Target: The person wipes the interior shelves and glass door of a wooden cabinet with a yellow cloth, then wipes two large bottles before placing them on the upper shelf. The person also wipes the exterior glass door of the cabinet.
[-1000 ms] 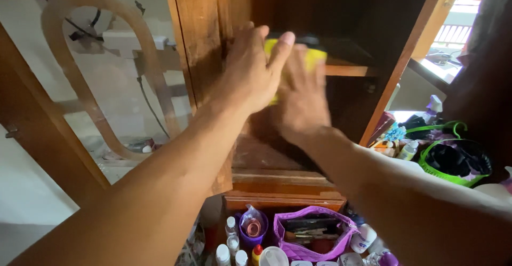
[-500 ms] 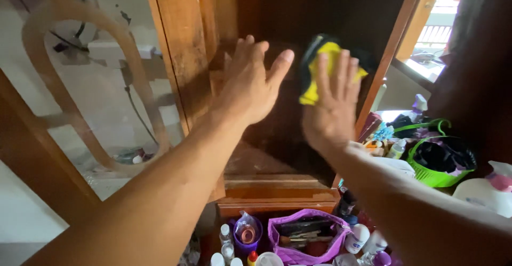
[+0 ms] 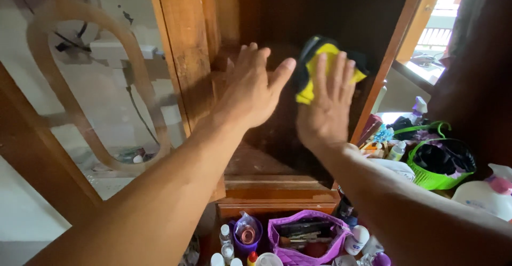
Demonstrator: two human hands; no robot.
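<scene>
My right hand [image 3: 322, 106] presses a yellow and black cloth [image 3: 314, 66] flat against the dark back panel inside a wooden cabinet [image 3: 186, 58]. Its fingers are spread over the cloth. My left hand [image 3: 250, 87] is open with fingers together, raised inside the cabinet beside the inner edge of the wooden door frame, just left of the cloth. It holds nothing. The cabinet's lower shelf [image 3: 256, 162] lies below both hands.
The cabinet's glass door [image 3: 90, 84] with a curved wooden trim stands open at the left. Below are a purple bag [image 3: 304, 236], a purple cup [image 3: 248, 234] and several small bottles. A green basket [image 3: 440, 162] and a white pump bottle [image 3: 488, 191] sit at the right.
My right hand has brought the cloth from behind my left hand out to the right and a little up. My left hand stays raised by the door frame.
</scene>
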